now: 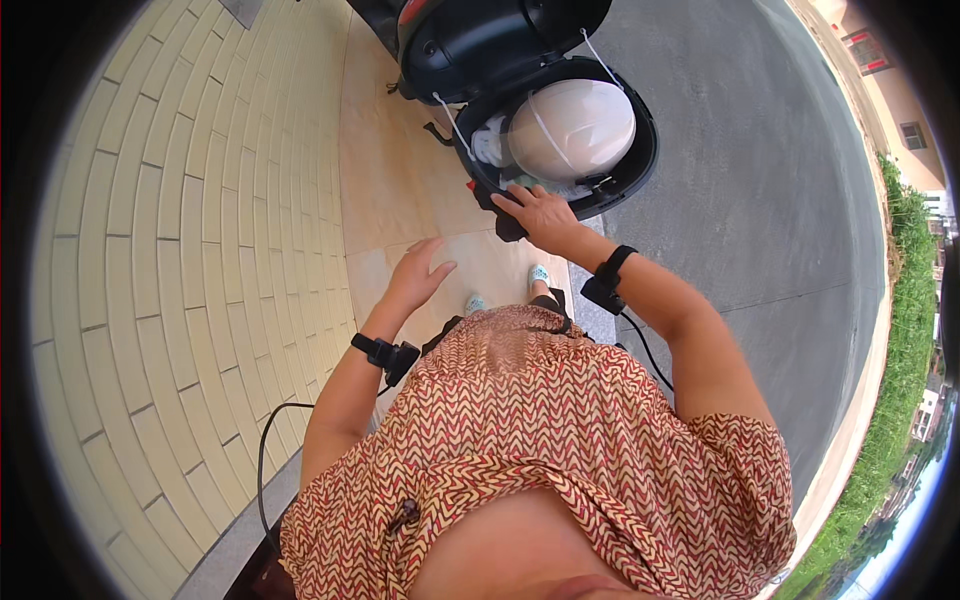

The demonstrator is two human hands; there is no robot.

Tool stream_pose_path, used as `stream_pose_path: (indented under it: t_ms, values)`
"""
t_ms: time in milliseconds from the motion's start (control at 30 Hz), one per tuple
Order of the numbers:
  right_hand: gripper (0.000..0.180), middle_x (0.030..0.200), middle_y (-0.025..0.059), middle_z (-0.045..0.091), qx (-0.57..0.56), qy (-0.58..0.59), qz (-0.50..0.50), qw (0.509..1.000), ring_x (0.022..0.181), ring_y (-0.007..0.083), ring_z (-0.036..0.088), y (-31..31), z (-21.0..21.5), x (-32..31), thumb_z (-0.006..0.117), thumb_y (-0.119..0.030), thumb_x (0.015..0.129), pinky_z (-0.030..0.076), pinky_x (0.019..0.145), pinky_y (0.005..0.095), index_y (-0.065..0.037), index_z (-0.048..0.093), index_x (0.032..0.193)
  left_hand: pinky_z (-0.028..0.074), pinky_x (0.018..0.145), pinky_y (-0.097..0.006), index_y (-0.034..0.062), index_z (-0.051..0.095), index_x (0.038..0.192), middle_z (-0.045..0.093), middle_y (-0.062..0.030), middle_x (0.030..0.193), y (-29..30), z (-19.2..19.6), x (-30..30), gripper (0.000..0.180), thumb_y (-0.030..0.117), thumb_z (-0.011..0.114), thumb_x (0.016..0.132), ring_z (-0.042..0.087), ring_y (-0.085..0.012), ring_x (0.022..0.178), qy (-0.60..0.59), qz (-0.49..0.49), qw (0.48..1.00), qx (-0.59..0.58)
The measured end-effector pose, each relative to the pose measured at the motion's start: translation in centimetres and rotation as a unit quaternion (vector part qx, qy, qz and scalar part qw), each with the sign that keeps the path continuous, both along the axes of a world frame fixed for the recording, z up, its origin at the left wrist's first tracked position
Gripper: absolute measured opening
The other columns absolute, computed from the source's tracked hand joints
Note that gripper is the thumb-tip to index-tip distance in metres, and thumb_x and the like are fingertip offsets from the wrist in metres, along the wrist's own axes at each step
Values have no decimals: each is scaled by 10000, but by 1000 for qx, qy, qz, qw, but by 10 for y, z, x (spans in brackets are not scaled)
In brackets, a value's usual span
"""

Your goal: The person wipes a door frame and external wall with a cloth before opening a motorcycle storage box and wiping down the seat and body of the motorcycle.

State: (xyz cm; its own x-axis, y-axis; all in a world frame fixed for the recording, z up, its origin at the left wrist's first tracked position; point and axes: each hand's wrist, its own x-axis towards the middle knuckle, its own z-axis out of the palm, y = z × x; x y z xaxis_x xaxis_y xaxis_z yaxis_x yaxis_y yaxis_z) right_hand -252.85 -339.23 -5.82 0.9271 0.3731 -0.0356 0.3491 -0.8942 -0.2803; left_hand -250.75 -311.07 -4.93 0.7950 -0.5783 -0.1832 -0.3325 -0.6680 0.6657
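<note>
A black top box [648,170] stands with its lid [480,60] raised, two white cords running between lid and base. Inside lies a glossy off-white helmet [590,125] with a pale strap or cord across it. Bunched white cloth or plastic [488,142] is tucked at the helmet's left. My right hand [543,217] grips the near rim of the box, fingers over the edge beside a black latch part [510,226] and a small red piece. My left hand [413,277] hangs in the air to the left, open, thumb apart from the fingers, touching nothing.
A wall of pale yellow tiles [170,250] rises on the left. Beige paving [385,160] lies beneath the box, and grey concrete [750,160] spreads to the right. My feet in light patterned shoes [540,274] are below. Black wrist bands [604,290] trail cables.
</note>
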Motion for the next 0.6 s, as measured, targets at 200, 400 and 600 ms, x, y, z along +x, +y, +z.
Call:
stream_pose_path:
  t_ms: [200,400,600]
  values:
    - [489,1119,76,505,12,-67,100,993,931,269,544,18,0,-16,571,-117,769,489,730,361,-164,507,1252,394,981,-398,1,512,1220,534,-210,1237,6,4,-1,494,291,639,840,500,-360,1147,11,-10,1000,8]
    - [418,1254,62,479,70,-68,156,983,970,252,525,10,27,-21,562,-125,769,497,765,349,-164,556,1185,410,957,-394,4,517,1215,539,-197,1228,19,22,10,476,272,640,842,507,-354,1129,-50,27,998,9]
    - [491,1225,75,518,253,44,-22,966,1047,286,556,-26,43,-22,665,-21,649,490,860,367,-105,581,1126,397,944,-420,14,540,1191,563,-188,1195,32,15,-3,525,356,666,813,526,-337,1098,-76,74,994,18]
